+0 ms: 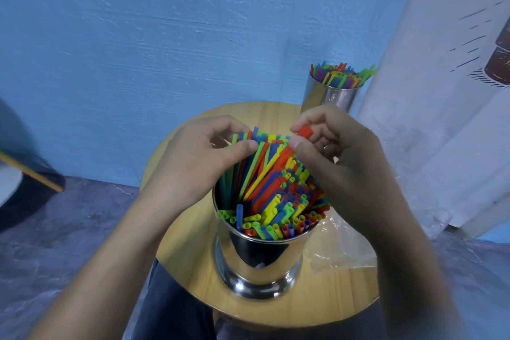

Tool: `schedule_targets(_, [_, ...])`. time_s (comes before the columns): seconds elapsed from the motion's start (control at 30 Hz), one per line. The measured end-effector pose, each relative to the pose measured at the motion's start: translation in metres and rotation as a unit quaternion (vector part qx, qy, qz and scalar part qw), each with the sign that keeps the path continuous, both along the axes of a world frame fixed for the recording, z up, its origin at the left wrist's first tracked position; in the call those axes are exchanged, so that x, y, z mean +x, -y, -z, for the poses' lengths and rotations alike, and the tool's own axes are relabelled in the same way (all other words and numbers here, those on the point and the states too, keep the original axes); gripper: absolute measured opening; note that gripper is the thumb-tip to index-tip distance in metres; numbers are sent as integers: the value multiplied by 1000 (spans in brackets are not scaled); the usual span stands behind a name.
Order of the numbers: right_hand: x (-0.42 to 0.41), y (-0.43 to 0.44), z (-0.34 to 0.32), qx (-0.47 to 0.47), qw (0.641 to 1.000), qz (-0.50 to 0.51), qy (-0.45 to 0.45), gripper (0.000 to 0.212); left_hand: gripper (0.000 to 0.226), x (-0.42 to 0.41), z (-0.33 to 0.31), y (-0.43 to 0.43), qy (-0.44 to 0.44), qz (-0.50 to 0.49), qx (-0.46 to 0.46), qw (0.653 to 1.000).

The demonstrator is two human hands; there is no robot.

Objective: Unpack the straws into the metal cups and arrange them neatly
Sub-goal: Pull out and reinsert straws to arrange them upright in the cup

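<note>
A shiny metal cup (259,259) stands near the front of a round wooden table (187,279), packed with red, blue, green and yellow straws (276,201). Some straws lean toward the far side and stick out above the rest. My left hand (204,154) grips the tops of the leaning straws between thumb and fingers. My right hand (336,152) pinches a red straw (305,131) near its top end. A second metal cup (329,96), also full of straws, stands at the table's far right edge.
A crumpled clear plastic bag (339,251) lies on the table right of the near cup. A white printed curtain (441,91) hangs on the right, a blue wall (165,36) is behind. A dark round object (24,174) sits on the floor at left.
</note>
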State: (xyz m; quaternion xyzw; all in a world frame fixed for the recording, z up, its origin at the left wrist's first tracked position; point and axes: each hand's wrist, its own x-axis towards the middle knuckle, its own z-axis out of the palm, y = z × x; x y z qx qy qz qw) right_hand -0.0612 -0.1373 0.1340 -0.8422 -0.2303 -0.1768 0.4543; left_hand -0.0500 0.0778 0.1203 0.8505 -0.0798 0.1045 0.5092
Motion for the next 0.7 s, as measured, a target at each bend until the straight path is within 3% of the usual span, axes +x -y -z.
schedule_targets(0.1, [1, 0, 0, -39, 999, 0, -18, 7, 15, 0, -2, 1, 11, -2, -10, 1000])
schedule_targets(0.3, [1, -1, 0, -56, 998, -2, -2, 40, 17, 0, -9, 2, 24, -1, 7, 1000])
schedule_targets(0.7, [2, 0, 2, -53, 999, 11, 4, 23, 9, -1, -21, 6, 50, 14, -27, 998])
